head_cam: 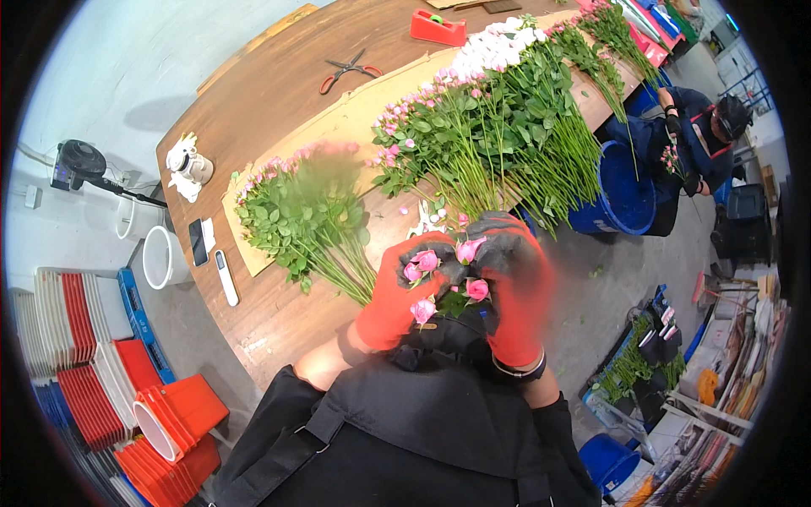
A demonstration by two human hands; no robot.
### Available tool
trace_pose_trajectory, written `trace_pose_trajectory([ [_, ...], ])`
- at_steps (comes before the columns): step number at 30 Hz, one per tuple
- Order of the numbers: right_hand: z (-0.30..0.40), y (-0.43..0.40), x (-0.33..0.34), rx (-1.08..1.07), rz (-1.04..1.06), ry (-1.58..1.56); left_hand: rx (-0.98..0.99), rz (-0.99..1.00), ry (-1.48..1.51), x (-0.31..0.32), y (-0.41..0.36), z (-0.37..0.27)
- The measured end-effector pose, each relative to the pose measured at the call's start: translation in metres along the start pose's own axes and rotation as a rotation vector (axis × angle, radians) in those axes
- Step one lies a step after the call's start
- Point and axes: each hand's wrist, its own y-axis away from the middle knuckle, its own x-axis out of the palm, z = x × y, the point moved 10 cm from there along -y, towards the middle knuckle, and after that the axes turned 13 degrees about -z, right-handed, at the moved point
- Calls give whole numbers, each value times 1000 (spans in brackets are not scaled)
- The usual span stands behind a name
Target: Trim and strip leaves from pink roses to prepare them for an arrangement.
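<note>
Both hands wear red gloves with dark coated palms and meet in front of my chest. My left hand [405, 285] closes around pink roses [424, 261]. Against another pink rose [469, 250] of the same spray are the fingers of my right hand [513, 279]. Two more blooms hang below, between the gloves; the stems are mostly hidden. Just beyond the hands, a white-handled tool [426, 218], partly covered, lies on the wooden table [266, 329]. A bunch of pink spray roses [291, 215] rests to the left, and a larger leafy pile [500, 127] spreads ahead, stems towards me.
Scissors [350, 71] and a red tape dispenser [437, 28] lie farther back. A phone [198, 242] is near the left table edge. A blue bucket [618, 190] stands at the right, beside a person [697, 139] holding flowers. Stacked red crates [184, 412] stand lower left.
</note>
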Motion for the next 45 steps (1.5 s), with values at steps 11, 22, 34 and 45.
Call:
trace_pose_trajectory([
  [11, -10, -7, -19, 332, -260, -120, 83, -146, -73, -6, -2, -13],
  [22, 43, -8, 9, -245, 8, 396, 437, -244, -347, -2, 10, -47],
  [34, -18, -2, -5, 177, -162, -274, 87, -171, -36, -4, 3, -12],
  [45, 43, -27, 7, -296, 486, 589, 509, 99, -504, 22, 10, -49],
])
